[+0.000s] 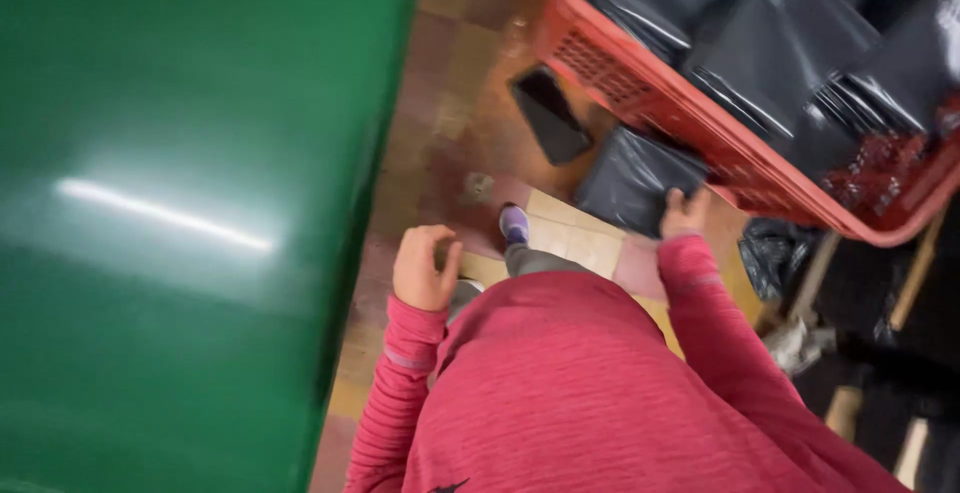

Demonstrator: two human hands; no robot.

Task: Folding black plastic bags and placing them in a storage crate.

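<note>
I look down past my red long-sleeved shirt at a tiled floor. My right hand (683,213) grips the edge of a black plastic package (632,179) that hangs just below the red plastic crate (640,88). The crate holds several more black plastic packages (790,38). My left hand (424,268) is curled loosely and holds nothing, hanging beside the green table (180,213) edge. My purple shoe (514,223) shows on the floor between my hands.
Another flat black package (550,115) lies on the brown tiled floor (455,103) near the crate. A crumpled black bag (775,253) and wooden legs (815,273) sit under the crate at right. The glossy green table fills the left side.
</note>
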